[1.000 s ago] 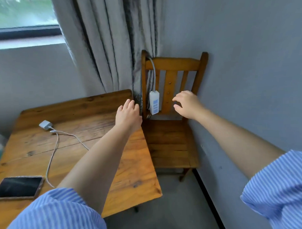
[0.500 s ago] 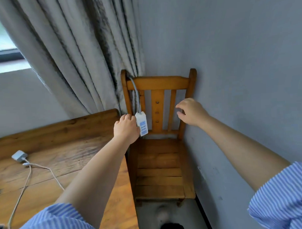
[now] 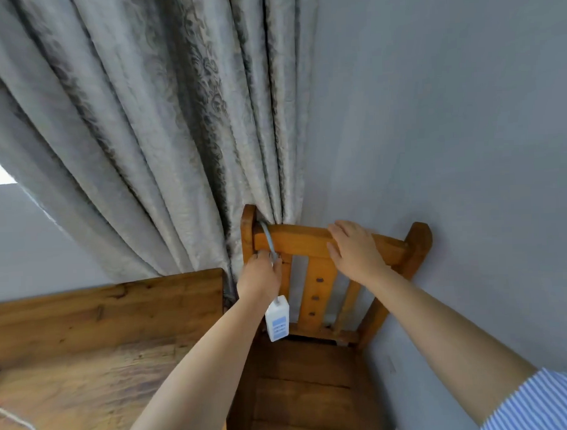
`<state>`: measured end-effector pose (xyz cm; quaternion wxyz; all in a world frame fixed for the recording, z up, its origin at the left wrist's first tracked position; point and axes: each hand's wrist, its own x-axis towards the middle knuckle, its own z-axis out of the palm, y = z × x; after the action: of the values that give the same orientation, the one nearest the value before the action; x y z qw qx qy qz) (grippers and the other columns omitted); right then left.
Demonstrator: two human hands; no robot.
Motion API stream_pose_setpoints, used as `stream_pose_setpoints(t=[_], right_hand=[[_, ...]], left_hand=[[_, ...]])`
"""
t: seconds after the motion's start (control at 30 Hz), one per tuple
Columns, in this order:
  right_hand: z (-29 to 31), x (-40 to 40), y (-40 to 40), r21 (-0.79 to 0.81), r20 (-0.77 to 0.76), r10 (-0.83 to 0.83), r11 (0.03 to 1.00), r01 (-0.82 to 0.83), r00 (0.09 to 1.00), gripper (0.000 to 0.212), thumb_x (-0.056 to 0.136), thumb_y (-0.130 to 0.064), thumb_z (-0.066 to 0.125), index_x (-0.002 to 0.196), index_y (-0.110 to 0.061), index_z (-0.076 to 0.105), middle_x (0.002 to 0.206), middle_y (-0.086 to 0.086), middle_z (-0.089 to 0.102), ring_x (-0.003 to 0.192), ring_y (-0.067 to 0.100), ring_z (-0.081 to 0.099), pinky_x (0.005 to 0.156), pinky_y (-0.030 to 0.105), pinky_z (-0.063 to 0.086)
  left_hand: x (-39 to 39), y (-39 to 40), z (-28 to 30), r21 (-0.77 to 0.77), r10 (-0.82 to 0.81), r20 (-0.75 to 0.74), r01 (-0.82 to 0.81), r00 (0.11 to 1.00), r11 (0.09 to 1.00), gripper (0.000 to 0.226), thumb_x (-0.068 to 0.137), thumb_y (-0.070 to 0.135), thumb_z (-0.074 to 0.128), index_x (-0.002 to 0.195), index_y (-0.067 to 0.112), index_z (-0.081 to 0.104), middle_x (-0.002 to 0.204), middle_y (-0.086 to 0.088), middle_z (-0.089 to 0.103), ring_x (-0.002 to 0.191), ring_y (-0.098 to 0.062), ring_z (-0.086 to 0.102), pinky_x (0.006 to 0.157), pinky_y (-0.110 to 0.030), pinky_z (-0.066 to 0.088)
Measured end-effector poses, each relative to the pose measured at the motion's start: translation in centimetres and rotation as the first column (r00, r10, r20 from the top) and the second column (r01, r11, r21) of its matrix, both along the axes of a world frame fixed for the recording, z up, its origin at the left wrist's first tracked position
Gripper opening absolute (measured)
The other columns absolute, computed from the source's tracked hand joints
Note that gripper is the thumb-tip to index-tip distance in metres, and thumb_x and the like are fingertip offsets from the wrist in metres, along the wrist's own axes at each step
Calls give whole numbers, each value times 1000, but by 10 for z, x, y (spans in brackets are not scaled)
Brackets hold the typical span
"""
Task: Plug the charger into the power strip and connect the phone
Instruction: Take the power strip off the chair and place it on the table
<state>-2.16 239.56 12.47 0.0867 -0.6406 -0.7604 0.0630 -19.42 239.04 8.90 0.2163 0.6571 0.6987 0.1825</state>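
Left hand (image 3: 261,275): grip pinched around the grey power cord (image 3: 267,237) just above the white rectangular power strip (image 3: 277,318), which hangs upright against the slatted back of the orange-brown wooden chair (image 3: 316,281). Right hand (image 3: 354,249): fingers spread, palm flat on the chair's top rail. A thin white cable (image 3: 16,422) lies at the left edge of the brown wooden worktop (image 3: 103,333).

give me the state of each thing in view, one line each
power strip: hanging by its cord against the chair back, nothing plugged in
strip cord: draped over the chair's top rail, gripped by left hand
right hand: flat on top rail
curtain: drawn
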Motion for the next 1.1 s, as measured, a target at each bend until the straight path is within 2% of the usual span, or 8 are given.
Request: stream_pose_setpoints(t=[0.1,0.23,0.37,0.57,0.77,0.83,0.97,1.1], right_hand=[[-10,-8,22,-65,20,12,998,-11,1000,40,95,-27,30,132,-12,30,139,14,41,127,30,35,107,45,26],[-19,-18,33,-38,105,-13,999,17,994,39,94,-32,30,126,-9,36,124,16,51,113,32,45,95,44,33],[-23,-21,35,-11,188,9,1000,-7,982,40,93,-34,31,121,-7,36,119,19,51,107,35,45,87,44,36],[-21,-21,39,-61,174,40,998,-29,984,36,94,-30,31,120,-6,35,123,21,47,110,37,42,90,46,37],[-23,-17,41,-49,145,62,997,-56,987,33,94,-27,32,120,-7,36,122,20,47,109,35,43,90,45,36],[-22,-17,41,-57,139,53,997,-46,989,33,94,-26,32,120,-7,35,125,20,46,112,36,41,93,47,35],[-23,-19,40,-75,167,40,997,-28,985,34,94,-23,29,123,-5,32,130,22,41,117,38,37,97,50,32],[-24,-19,35,-95,164,8,995,8,986,39,93,-17,30,130,-5,24,141,22,28,127,37,24,106,54,21]], left_hand=[[4,13,-5,2,51,70,-51,996,999,31,96,28,35,101,2,50,102,-19,62,89,-32,58,62,-34,39],[4,21,-3,-11,65,111,-64,992,998,31,97,26,35,98,0,51,96,-21,63,85,-34,59,64,-37,42],[-5,21,5,92,50,88,-59,995,994,30,97,23,33,94,-1,50,88,-23,62,78,-37,57,58,-36,39],[-21,44,37,277,61,20,-64,998,959,25,96,19,35,84,3,49,58,3,37,51,-17,37,42,-26,20],[-40,55,58,229,145,-9,-139,989,964,32,97,19,32,89,-5,51,79,-24,56,67,-28,44,58,-34,31],[-45,47,62,200,147,-59,-133,987,971,32,97,21,30,91,-2,51,84,-22,59,69,-27,45,59,-33,32],[-64,16,68,191,210,-117,-185,971,964,31,98,23,28,91,2,51,79,-15,54,66,-26,44,53,-31,31],[-86,-32,84,182,203,-168,-172,965,968,29,97,20,30,85,2,49,87,-23,60,70,-30,47,60,-37,35]])
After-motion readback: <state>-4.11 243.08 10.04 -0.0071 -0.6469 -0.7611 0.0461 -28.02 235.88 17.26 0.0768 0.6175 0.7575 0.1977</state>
